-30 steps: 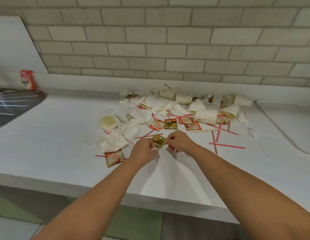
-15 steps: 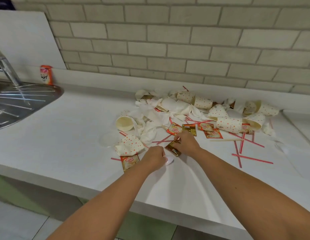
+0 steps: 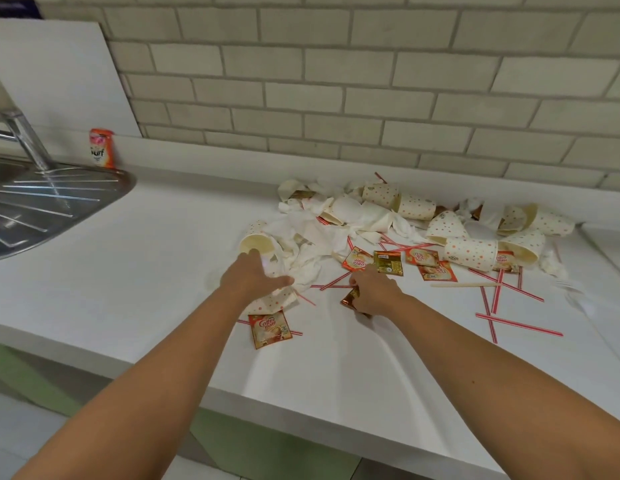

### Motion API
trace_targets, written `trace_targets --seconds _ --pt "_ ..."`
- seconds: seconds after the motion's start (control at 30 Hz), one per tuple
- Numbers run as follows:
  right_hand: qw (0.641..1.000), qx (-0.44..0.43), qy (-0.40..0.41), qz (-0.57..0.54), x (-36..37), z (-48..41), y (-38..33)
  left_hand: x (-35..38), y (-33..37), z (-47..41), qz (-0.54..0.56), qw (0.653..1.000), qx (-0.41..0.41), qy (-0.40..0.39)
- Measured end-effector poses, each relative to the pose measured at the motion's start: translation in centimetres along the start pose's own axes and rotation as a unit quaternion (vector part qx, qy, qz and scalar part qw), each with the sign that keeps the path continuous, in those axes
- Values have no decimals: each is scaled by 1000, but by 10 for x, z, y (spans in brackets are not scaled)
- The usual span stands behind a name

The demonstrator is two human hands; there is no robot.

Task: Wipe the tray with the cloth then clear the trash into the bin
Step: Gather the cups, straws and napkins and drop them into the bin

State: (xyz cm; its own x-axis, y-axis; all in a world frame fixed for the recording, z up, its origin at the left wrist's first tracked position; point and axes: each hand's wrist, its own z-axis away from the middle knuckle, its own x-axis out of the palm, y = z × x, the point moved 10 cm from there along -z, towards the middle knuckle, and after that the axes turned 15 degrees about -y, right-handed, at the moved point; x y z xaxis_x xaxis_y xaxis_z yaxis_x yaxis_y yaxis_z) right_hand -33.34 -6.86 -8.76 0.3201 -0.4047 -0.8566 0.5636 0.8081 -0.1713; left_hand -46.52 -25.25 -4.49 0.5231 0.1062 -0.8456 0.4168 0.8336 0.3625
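At centre frame, holds the left hand point(image 3: 256, 275), fingers straight and released, over a crushed dotted cup point(image 3: 271, 303). Just right of it, pinches a brown sachet point(image 3: 349, 300) in the curled fingers of the right hand point(image 3: 374, 292). Faces trash point(image 3: 353, 216) strewn across the white surface point(image 3: 145, 289), centre to right of frame.

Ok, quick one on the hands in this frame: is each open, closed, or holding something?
Left hand: open, fingers stretched toward a paper cup, gripping nothing.
Right hand: fingers curled round a brown sachet.
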Motion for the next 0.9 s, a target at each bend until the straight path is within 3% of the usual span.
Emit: trace_targets --seconds 0.23,0.6,0.9 --pt "1000 -4 -24 7 5 -1 -2 20 -19 6 3 997 -27 -66" --pt "1000 15 -12 5 6 9 13 13 -12 5 136 989 -23 -43" --pt "983 -4 24 -183 -14 56 62 10 63 15 148 986 57 -52"
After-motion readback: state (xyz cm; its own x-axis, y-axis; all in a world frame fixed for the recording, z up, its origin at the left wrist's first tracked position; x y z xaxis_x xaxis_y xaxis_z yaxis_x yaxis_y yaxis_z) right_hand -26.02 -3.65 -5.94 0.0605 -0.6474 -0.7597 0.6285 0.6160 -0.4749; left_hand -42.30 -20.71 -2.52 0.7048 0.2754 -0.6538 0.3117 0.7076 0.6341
